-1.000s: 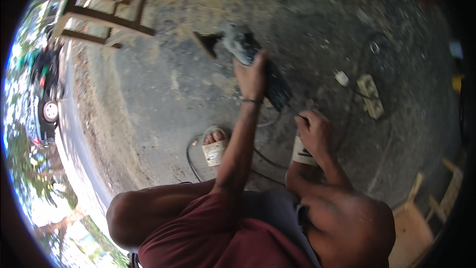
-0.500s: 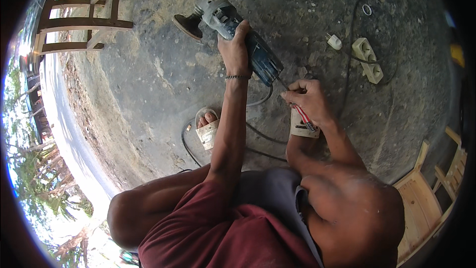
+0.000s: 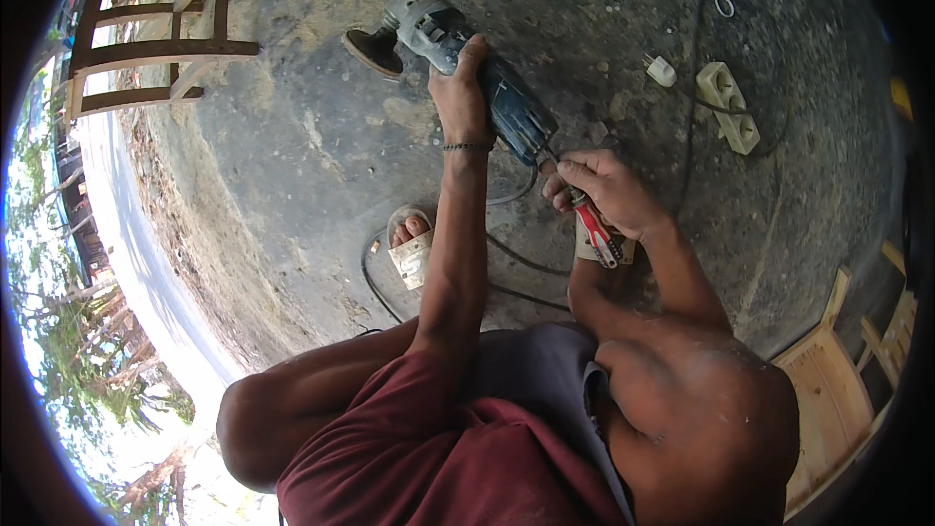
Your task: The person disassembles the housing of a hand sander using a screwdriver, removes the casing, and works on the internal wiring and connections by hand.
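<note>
Left hand [image 3: 460,102] is gripping a blue-grey grinder [image 3: 513,109], thumb over its body. Right hand [image 3: 616,190], fingers curled, is holding a red-handled screwdriver [image 3: 595,231] near the grinder's rear.

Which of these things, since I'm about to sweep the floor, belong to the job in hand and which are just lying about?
In the job:
angle grinder, in the left hand, with its cord
screwdriver, in the right hand

Apparently just lying about:
white plug
power strip
wooden frame, upper left

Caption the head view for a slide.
Left hand grips an angle grinder; right hand holds a red-handled screwdriver near the grinder's rear.
</note>
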`<action>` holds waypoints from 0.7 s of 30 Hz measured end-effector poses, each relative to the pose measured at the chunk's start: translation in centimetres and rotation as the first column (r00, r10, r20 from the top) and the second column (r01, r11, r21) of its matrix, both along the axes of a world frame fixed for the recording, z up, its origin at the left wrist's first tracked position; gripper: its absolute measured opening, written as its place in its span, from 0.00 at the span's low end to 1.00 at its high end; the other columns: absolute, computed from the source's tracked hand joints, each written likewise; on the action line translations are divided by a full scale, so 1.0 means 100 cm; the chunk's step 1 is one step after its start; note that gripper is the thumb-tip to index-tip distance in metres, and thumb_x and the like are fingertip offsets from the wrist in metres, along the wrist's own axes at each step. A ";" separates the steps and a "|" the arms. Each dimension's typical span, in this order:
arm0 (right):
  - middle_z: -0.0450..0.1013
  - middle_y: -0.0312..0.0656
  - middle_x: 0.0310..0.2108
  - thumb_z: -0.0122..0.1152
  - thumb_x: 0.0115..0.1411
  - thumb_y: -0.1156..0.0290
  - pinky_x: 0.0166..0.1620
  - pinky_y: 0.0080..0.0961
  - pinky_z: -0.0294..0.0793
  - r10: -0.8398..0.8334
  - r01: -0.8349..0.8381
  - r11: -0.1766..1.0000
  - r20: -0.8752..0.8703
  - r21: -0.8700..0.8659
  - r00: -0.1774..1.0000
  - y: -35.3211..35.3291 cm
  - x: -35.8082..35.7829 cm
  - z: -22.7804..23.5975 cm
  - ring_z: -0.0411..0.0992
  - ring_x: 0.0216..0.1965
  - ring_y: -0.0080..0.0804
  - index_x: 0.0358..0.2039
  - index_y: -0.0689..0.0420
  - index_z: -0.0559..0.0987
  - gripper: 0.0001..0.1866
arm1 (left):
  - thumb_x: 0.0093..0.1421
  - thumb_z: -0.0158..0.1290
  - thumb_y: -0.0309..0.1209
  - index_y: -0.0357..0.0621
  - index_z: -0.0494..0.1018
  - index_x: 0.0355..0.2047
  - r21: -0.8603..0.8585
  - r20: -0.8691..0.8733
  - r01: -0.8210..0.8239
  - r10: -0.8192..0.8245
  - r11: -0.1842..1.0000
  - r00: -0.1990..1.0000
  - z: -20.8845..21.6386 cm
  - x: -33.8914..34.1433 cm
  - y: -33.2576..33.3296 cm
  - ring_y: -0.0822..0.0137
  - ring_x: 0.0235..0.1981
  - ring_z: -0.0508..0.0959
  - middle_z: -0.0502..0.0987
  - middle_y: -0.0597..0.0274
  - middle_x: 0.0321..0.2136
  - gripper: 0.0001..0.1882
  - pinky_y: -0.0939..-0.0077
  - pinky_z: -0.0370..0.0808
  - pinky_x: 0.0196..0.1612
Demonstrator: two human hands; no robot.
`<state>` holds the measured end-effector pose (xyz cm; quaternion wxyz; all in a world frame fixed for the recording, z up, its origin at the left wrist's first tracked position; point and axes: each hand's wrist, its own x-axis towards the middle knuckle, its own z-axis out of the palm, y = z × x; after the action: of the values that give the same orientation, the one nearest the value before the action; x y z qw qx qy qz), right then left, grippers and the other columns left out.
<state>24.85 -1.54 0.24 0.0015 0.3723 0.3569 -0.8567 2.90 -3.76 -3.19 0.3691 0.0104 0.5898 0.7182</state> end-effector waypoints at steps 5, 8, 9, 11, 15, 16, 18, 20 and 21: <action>0.78 0.41 0.28 0.64 0.65 0.73 0.32 0.21 0.77 0.031 -0.040 0.992 0.073 0.121 0.997 0.009 -0.006 0.008 0.74 0.25 0.22 0.36 0.68 0.79 0.09 | 0.63 0.58 0.36 0.33 0.74 0.39 -0.037 -0.022 0.046 -0.047 0.998 0.999 0.008 0.002 -0.001 0.59 0.27 0.83 0.78 0.54 0.29 0.16 0.69 0.81 0.29; 0.77 0.40 0.26 0.69 0.60 0.77 0.31 0.20 0.75 0.055 -0.085 0.970 0.136 0.228 0.989 0.010 -0.006 -0.001 0.73 0.24 0.22 0.34 0.67 0.79 0.08 | 0.64 0.58 0.37 0.33 0.74 0.39 -0.033 -0.021 0.063 -0.063 0.997 0.998 0.010 0.002 0.000 0.59 0.27 0.84 0.78 0.54 0.29 0.16 0.69 0.81 0.29; 0.77 0.40 0.26 0.70 0.59 0.77 0.31 0.20 0.75 0.030 -0.057 0.976 0.128 0.212 0.991 0.010 -0.005 -0.002 0.73 0.25 0.21 0.34 0.67 0.79 0.08 | 0.64 0.58 0.37 0.33 0.74 0.39 -0.030 -0.023 0.064 -0.065 0.997 0.998 0.009 0.002 0.000 0.59 0.27 0.84 0.78 0.54 0.29 0.16 0.69 0.81 0.29; 0.77 0.39 0.26 0.72 0.57 0.77 0.30 0.19 0.73 -0.019 -0.002 0.984 0.113 0.180 0.993 0.008 -0.006 -0.002 0.73 0.25 0.21 0.33 0.66 0.79 0.08 | 0.64 0.58 0.37 0.33 0.74 0.39 -0.014 -0.037 0.062 -0.063 0.998 0.997 0.006 0.002 0.001 0.58 0.27 0.84 0.78 0.54 0.29 0.16 0.68 0.82 0.29; 0.76 0.38 0.25 0.69 0.61 0.75 0.32 0.20 0.73 -0.038 0.018 0.982 0.104 0.187 0.994 0.001 -0.008 -0.006 0.73 0.26 0.20 0.34 0.67 0.80 0.08 | 0.64 0.58 0.36 0.33 0.74 0.39 -0.007 -0.031 0.040 -0.040 0.999 0.999 0.004 -0.001 -0.001 0.58 0.27 0.83 0.78 0.53 0.28 0.15 0.67 0.82 0.30; 0.76 0.38 0.25 0.68 0.62 0.74 0.32 0.20 0.73 -0.019 -0.001 0.979 0.098 0.203 0.995 0.001 -0.008 -0.004 0.72 0.26 0.20 0.35 0.67 0.81 0.08 | 0.64 0.58 0.36 0.33 0.74 0.39 -0.005 -0.038 0.027 -0.027 1.000 0.999 0.001 -0.003 -0.002 0.58 0.27 0.83 0.78 0.53 0.29 0.15 0.67 0.82 0.30; 0.77 0.38 0.25 0.66 0.63 0.72 0.33 0.20 0.72 0.028 -0.050 0.970 0.097 0.237 0.995 0.001 -0.010 -0.001 0.73 0.27 0.20 0.35 0.67 0.82 0.09 | 0.64 0.58 0.36 0.33 0.74 0.39 -0.002 -0.048 0.003 -0.003 1.000 0.999 -0.006 -0.005 -0.002 0.57 0.27 0.83 0.79 0.53 0.29 0.15 0.67 0.82 0.30; 0.77 0.38 0.25 0.65 0.64 0.72 0.34 0.20 0.72 0.082 -0.109 0.956 0.107 0.273 0.991 0.005 -0.012 0.000 0.73 0.27 0.21 0.36 0.68 0.83 0.10 | 0.64 0.58 0.37 0.32 0.74 0.40 -0.012 -0.052 0.012 -0.012 1.000 0.999 -0.007 -0.007 -0.005 0.57 0.27 0.83 0.79 0.52 0.29 0.16 0.66 0.82 0.31; 0.78 0.38 0.26 0.65 0.64 0.72 0.35 0.20 0.73 0.094 -0.117 0.957 0.097 0.266 0.991 0.006 -0.011 -0.002 0.73 0.28 0.21 0.36 0.68 0.83 0.10 | 0.64 0.58 0.37 0.32 0.74 0.40 -0.017 -0.056 0.015 -0.016 1.000 0.998 -0.004 -0.006 -0.004 0.57 0.27 0.83 0.79 0.52 0.29 0.17 0.66 0.82 0.31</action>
<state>23.71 -0.91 0.03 0.0111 0.3848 0.4896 -0.7824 2.29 -4.19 -3.58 0.3582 0.0319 0.6057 0.7098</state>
